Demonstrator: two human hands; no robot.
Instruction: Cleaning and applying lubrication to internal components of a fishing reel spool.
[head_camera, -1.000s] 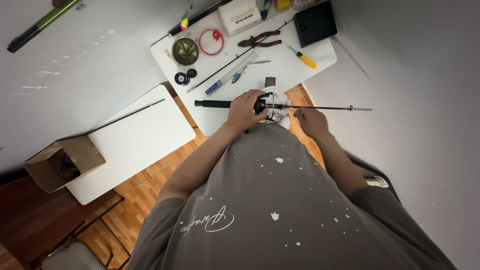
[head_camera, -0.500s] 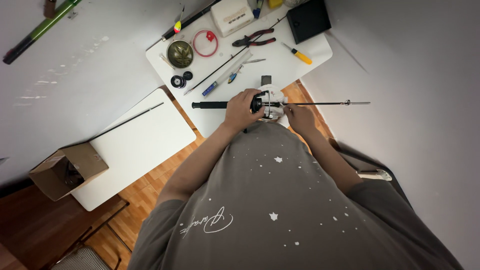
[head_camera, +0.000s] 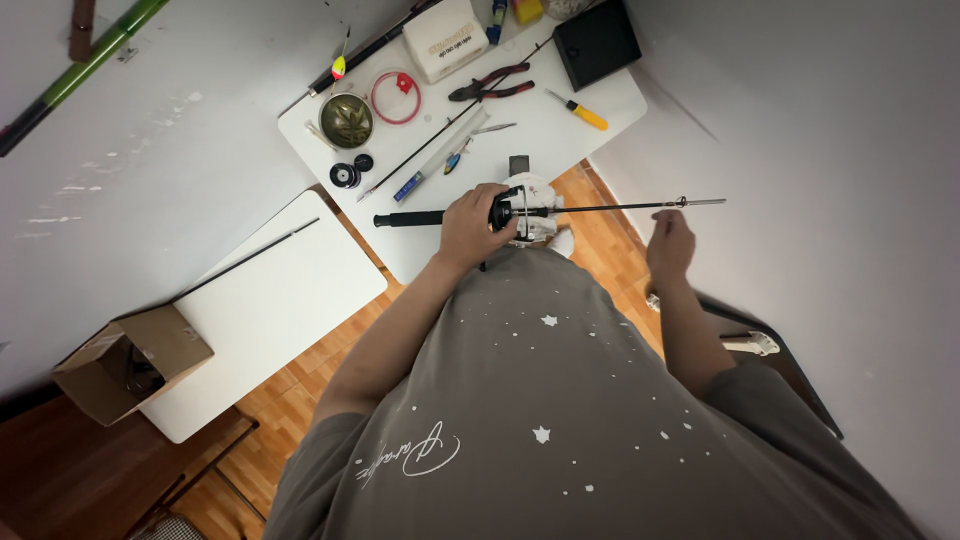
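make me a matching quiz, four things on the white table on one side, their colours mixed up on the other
Things:
1. pliers
2. ring
3. box
4. screwdriver

Colours:
a. black
b. yellow handle
c. red and black handles
d. red

Pairs: 1-c, 2-d, 3-a, 4-b

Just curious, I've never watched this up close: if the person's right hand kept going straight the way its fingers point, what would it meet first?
Most likely the thin rod shaft that juts out from the reel end just above the right hand. Depth is hard to judge from overhead, so the hand could pass beneath it.
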